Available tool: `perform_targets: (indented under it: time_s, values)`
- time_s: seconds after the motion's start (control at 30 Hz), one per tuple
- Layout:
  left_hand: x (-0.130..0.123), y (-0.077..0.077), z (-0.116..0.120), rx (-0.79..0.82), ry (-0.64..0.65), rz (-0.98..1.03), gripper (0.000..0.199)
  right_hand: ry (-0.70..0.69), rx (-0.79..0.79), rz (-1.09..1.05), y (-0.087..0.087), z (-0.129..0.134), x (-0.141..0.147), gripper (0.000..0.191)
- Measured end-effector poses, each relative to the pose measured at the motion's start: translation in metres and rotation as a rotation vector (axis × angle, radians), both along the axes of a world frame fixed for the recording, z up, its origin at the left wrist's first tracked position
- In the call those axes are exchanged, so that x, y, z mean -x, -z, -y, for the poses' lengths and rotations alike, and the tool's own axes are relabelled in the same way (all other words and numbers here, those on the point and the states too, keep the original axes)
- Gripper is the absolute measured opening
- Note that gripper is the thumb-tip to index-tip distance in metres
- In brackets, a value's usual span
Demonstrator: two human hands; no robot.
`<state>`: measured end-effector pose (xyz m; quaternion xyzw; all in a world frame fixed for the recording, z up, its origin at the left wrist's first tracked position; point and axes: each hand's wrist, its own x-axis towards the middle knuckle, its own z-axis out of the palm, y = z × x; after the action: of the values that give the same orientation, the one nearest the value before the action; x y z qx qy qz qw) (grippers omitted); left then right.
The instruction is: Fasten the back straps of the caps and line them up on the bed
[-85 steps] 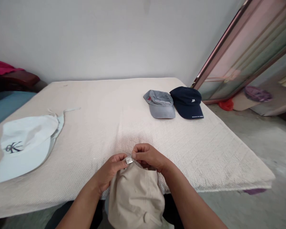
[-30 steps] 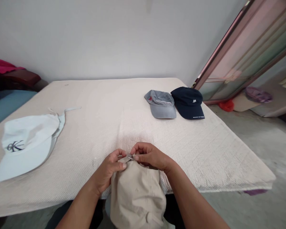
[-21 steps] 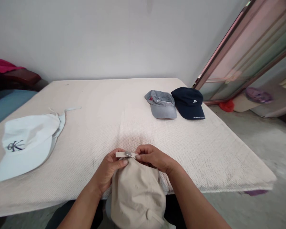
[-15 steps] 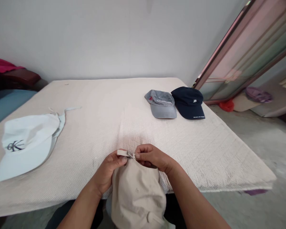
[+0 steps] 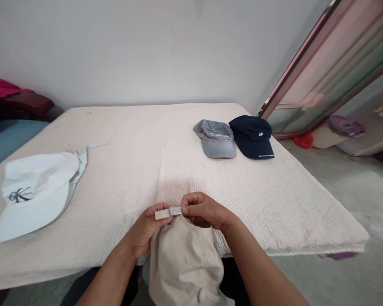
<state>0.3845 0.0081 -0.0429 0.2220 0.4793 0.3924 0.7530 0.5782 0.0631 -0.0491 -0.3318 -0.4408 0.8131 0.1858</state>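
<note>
Beige cap [image 5: 187, 263], back edge toward wall [image 5: 130, 51], strap [image 5: 162, 213] crosswise, tip leftward, left hand [image 5: 148, 227] and right hand [image 5: 204, 210] pinched around cap

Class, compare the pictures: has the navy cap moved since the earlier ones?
No. Against the door frame, the navy cap shows no shift either way; it lies in the same spot, beside the grey cap.

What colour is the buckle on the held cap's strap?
The buckle is silver-grey; it shows in the head view.
</note>
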Motion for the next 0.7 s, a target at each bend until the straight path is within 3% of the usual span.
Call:
perform_targets:
  time_s: [0.5, 0.7]
  values:
    - [-0.001, 0.007, 0.005, -0.017, 0.067, 0.037, 0.013, -0.066, -0.031, -0.029, -0.001, 0.003, 0.0, 0.017]
    - [0.0, 0.01, 0.003, -0.004, 0.1, 0.111, 0.013, -0.192, -0.001, -0.067, 0.0, 0.0, -0.004, 0.02]
